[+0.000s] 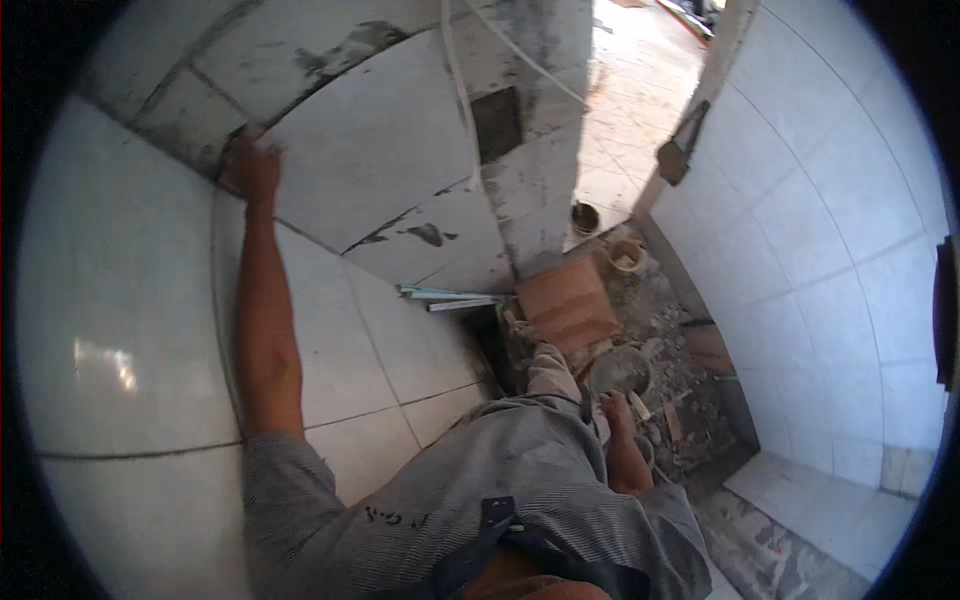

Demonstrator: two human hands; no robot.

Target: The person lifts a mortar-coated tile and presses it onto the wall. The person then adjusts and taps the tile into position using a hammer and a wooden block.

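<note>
My left arm reaches up along the tiled wall, and my left hand [252, 168] is at the wall corner by the upper edge of a large white tile [370, 130]. Its fingers look curled; a small dark bit shows at them, too blurred to name. Bare grey wall with mortar smears [350, 50] rises above that tile. My right hand [614, 408] hangs low by my leg, beside a round mortar pan [620, 371]. A short pale strip [639, 405] shows next to that hand; whether the fingers hold it is unclear.
A reddish-brown square tile [568, 303] lies on the rubble-strewn floor [690, 425]. A bucket [626, 255] and a dark pot [585, 218] stand near the doorway [640, 100]. Thin pale strips [450, 297] lean by the left wall. White tiles cover the right wall [820, 230].
</note>
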